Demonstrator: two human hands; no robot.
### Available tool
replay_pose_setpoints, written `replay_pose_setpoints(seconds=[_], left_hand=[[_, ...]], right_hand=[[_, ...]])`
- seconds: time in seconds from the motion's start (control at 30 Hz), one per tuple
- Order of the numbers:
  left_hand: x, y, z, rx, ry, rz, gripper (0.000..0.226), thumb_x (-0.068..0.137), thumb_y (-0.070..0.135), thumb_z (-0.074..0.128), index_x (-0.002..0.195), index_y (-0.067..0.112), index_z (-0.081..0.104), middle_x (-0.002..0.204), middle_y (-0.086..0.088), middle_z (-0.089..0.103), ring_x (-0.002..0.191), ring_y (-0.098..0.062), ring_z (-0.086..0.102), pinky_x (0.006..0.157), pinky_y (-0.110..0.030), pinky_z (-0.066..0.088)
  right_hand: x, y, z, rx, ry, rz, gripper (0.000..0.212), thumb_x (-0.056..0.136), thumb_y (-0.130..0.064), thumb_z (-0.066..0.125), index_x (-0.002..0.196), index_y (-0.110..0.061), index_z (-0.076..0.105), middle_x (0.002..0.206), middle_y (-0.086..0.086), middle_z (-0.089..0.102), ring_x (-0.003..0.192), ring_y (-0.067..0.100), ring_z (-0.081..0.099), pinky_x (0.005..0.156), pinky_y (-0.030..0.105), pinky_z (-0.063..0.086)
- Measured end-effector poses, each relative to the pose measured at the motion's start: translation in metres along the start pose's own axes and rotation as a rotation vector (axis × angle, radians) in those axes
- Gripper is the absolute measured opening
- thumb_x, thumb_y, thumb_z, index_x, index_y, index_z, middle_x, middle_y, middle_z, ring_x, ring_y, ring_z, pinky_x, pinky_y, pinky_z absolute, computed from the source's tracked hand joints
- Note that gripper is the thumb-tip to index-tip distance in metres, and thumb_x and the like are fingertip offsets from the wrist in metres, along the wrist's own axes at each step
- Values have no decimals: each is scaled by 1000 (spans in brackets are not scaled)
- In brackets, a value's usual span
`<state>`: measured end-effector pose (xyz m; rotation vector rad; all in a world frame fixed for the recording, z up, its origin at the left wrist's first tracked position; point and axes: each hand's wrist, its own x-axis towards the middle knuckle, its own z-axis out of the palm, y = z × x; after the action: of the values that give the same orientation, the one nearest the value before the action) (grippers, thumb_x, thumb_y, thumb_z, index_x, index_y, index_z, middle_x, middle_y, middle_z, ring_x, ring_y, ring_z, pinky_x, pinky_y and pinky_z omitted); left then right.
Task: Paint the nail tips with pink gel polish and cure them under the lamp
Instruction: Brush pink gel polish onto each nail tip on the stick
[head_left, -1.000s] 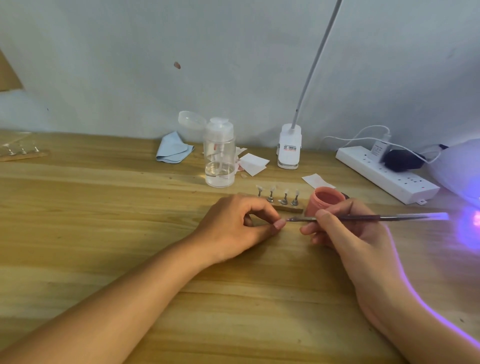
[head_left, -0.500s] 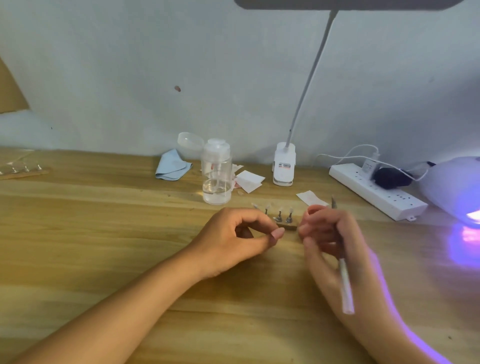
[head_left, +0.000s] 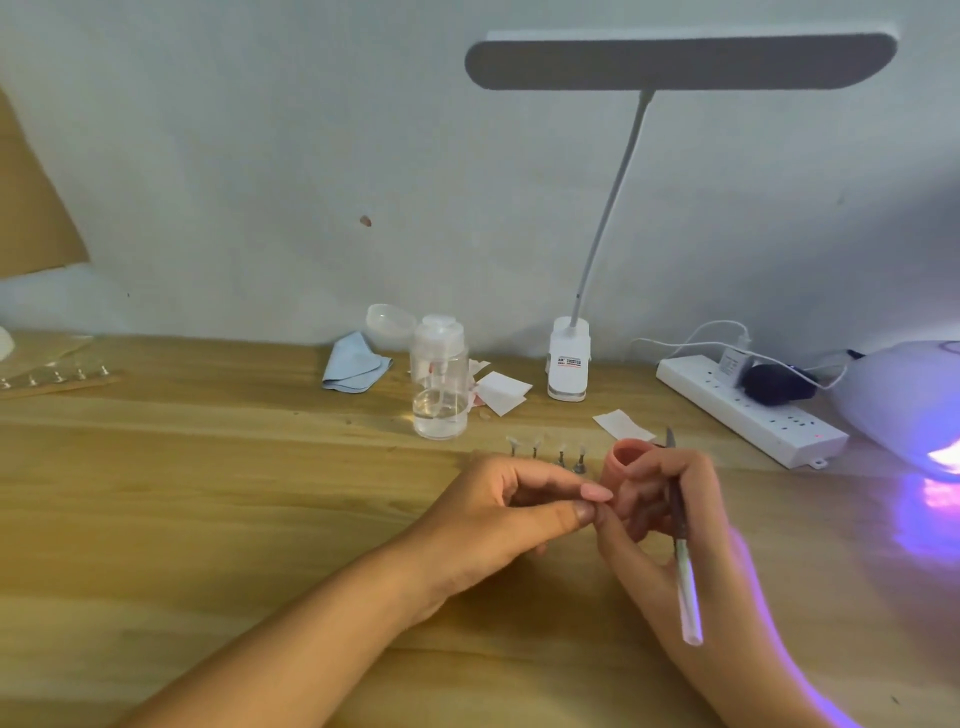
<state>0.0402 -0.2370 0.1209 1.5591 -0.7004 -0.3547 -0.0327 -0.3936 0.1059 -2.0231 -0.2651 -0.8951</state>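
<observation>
The right hand (head_left: 670, 514) pinched the brush (head_left: 685, 587) beside the pink pot (head_left: 621, 456). The left hand (head_left: 493, 519) had its grip pressed together, on what I could not tell. Nail tips (head_left: 545, 451) stood just behind on the worktop (head_left: 208, 493).

- A single view, worn on the person's head; it faces forward and somewhat down, across the wooden table (head_left: 208, 493) to the pale wall (head_left: 260, 156) behind it
- It sits close to the work; both forearms come in from the bottom edge; the left hand (head_left: 498, 514) and the right hand (head_left: 670, 509), which grips a brush (head_left: 684, 577), meet just below the middle of the frame
- The angle is wide; the desk lamp (head_left: 680, 61) shows at the top; the curing lamp (head_left: 904, 400) is cut by the right edge; a strip of nail tips (head_left: 57, 378) lies at the far left
</observation>
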Motion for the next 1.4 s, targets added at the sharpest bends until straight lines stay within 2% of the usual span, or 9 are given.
replay_pose_setpoints(seconds=[0.13,0.3,0.37,0.43,0.57,0.77,1.1,1.23,1.4], left_hand=[[2,2,-6,41,16,28,18,88,13,71,93,28,79,97,11,76,95,3,67,78,-7,46],[7,0,-31,85,188,46,15,92,15,67,98,28,72,95,8,77,91,3,69,63,-3,42],[9,-5,-41,118,268,43,11,94,14,64,100,22,67,96,7,77,94,-1,69,61,-10,45],[9,-11,-47,156,323,58,10,93,12,65,98,20,67,96,7,76,94,-5,69,64,-16,48],[12,-22,-50,327,428,69,10,88,18,72,89,28,74,92,20,73,61,2,50,63,-14,40],[21,-27,-49,459,533,24,7,84,24,75,85,31,76,88,21,73,48,7,46,57,-12,34],[26,-33,-48,625,453,-139,9,81,37,75,83,44,69,79,31,63,66,16,50,66,-16,35],[24,-31,-55,624,351,-150,18,82,30,76,90,44,69,91,26,67,73,4,51,74,-21,41],[20,-36,-57,523,348,-29,21,79,14,77,81,34,70,88,28,68,69,-3,54,75,-30,48]], right_hand=[[0,0,-2,-3,20,-5,39,74,2,79,96,-10,49,77,3,58,65,18,58,62,27,50],[4,5,-7,-14,90,9,33,80,-6,74,98,-13,47,80,-7,60,70,9,58,66,10,45],[6,11,-11,-50,139,15,31,81,-23,68,102,-20,45,86,-13,60,76,9,58,70,11,44],[8,20,-14,-123,161,37,41,83,-14,72,105,-30,41,90,-13,58,81,13,56,75,22,44],[10,31,-16,-146,186,106,56,81,-2,73,97,-43,38,94,-7,61,85,11,57,76,16,43],[9,34,-17,-116,156,153,59,78,3,74,97,-42,41,93,-7,63,87,6,58,75,8,42],[9,36,-16,-137,118,197,49,79,0,74,105,-28,44,93,-8,61,88,6,57,77,17,43],[11,28,-18,-103,128,178,33,85,-13,70,101,-32,48,91,-9,64,89,9,60,80,30,46],[10,11,-17,-99,150,108,5,94,-27,54,98,-30,56,87,-21,68,80,-1,62,68,9,42]])
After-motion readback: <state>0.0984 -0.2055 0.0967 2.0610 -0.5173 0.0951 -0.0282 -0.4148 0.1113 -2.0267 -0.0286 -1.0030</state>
